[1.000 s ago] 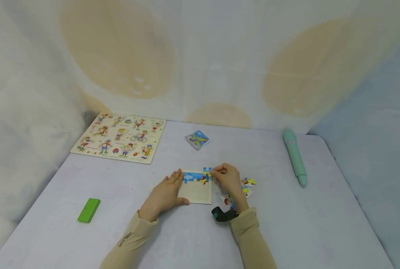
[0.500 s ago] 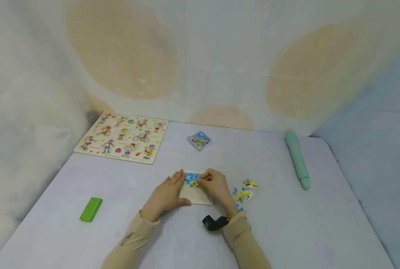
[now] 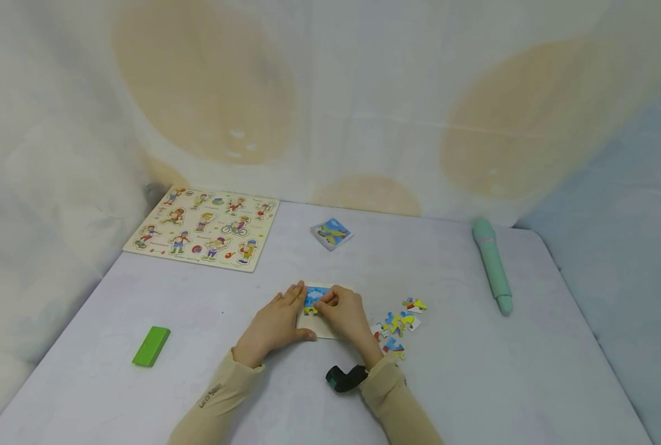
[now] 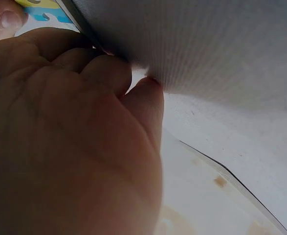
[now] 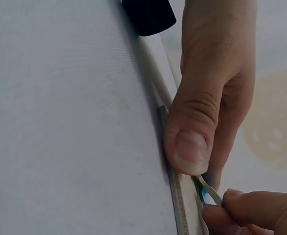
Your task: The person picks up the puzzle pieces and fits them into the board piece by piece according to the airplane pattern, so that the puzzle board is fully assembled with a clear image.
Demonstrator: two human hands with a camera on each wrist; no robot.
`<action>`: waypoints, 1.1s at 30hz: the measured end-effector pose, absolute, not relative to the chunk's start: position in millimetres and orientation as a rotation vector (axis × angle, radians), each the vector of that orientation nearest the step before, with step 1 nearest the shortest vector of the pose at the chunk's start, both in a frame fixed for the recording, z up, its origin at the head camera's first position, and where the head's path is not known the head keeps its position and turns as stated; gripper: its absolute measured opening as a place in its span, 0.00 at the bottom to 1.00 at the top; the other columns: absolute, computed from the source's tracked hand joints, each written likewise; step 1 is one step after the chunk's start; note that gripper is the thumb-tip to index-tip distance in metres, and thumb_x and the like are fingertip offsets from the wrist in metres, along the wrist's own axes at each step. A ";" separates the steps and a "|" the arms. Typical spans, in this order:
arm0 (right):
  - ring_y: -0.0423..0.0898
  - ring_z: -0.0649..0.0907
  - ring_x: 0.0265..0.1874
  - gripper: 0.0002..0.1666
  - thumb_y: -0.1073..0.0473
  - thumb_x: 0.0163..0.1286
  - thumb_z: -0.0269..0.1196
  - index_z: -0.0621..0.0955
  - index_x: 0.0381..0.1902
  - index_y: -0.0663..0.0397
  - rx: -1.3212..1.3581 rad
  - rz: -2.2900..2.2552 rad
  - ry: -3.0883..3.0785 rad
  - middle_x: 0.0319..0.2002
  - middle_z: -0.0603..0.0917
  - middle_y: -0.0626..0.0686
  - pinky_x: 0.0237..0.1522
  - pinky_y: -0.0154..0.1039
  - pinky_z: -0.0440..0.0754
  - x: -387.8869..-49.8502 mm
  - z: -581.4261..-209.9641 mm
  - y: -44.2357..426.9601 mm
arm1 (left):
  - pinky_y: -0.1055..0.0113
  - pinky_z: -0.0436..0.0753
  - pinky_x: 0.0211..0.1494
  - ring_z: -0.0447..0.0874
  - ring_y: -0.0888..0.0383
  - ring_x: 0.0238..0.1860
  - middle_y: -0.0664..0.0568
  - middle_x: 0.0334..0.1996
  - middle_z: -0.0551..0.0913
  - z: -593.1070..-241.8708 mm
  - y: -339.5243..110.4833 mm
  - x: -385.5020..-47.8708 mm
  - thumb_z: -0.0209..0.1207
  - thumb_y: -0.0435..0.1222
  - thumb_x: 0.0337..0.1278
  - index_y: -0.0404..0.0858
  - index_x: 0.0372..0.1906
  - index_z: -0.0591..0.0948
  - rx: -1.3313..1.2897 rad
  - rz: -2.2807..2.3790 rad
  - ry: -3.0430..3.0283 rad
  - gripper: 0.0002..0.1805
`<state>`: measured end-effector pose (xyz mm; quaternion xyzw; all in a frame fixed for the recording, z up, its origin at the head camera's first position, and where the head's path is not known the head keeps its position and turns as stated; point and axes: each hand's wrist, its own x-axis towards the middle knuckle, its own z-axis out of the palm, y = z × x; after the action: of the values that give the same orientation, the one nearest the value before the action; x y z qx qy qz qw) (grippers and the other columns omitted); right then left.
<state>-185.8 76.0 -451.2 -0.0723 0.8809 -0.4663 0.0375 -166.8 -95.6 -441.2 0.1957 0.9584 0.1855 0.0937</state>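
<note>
A small wooden jigsaw tray (image 3: 312,326) lies in front of me in the head view, with blue sky pieces (image 3: 315,293) along its far part. My left hand (image 3: 275,320) rests along the tray's left side, fingers extended and thumb at the near left corner. Over the tray, my right hand (image 3: 343,313) pinches a jigsaw piece (image 3: 311,311) with yellow on it, just below the blue pieces; the hand hides the tray's right part. The right wrist view shows the right thumb (image 5: 189,152) against a thin piece edge (image 5: 209,190).
Several loose jigsaw pieces (image 3: 399,321) lie right of the tray. Behind it is a picture card (image 3: 332,233). A peg puzzle board (image 3: 202,228) lies far left, a green block (image 3: 151,346) near left, and a mint-green toy microphone (image 3: 493,266) at right.
My right hand has moved left and slightly nearer with the pinched jigsaw piece, from the tray's far right corner to its left part. The left hand keeps its place on the tray.
</note>
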 end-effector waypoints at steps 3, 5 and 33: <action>0.37 0.75 0.18 0.07 0.61 0.60 0.68 0.81 0.27 0.58 -0.177 -1.412 2.730 0.21 0.84 0.51 0.17 0.27 0.69 -183.7 -449.1 71.0 | 0.47 0.60 0.76 0.55 0.44 0.76 0.41 0.76 0.56 -441.5 -96.5 -167.0 0.68 0.56 0.45 0.30 0.73 0.59 0.579 0.555 2.839 0.55; 0.37 0.74 0.17 0.06 0.61 0.59 0.67 0.81 0.26 0.57 -0.165 -1.386 2.765 0.19 0.83 0.50 0.17 0.28 0.69 -181.9 -450.0 69.1 | 0.47 0.60 0.76 0.55 0.44 0.76 0.41 0.76 0.56 -442.4 -95.9 -167.1 0.68 0.57 0.45 0.30 0.73 0.59 0.579 0.559 2.834 0.56; 0.38 0.76 0.20 0.13 0.58 0.72 0.58 0.81 0.44 0.64 -0.233 -1.739 2.368 0.27 0.84 0.56 0.20 0.27 0.71 -202.2 -448.6 112.6 | 0.48 0.59 0.76 0.55 0.44 0.76 0.41 0.76 0.55 -443.1 -93.9 -169.1 0.69 0.55 0.46 0.30 0.73 0.59 0.566 0.539 2.835 0.55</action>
<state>-202.2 112.6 -448.6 -0.0786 0.7996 -0.5874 0.0971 -169.1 -93.9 -443.1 0.1914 0.9592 0.1824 0.1001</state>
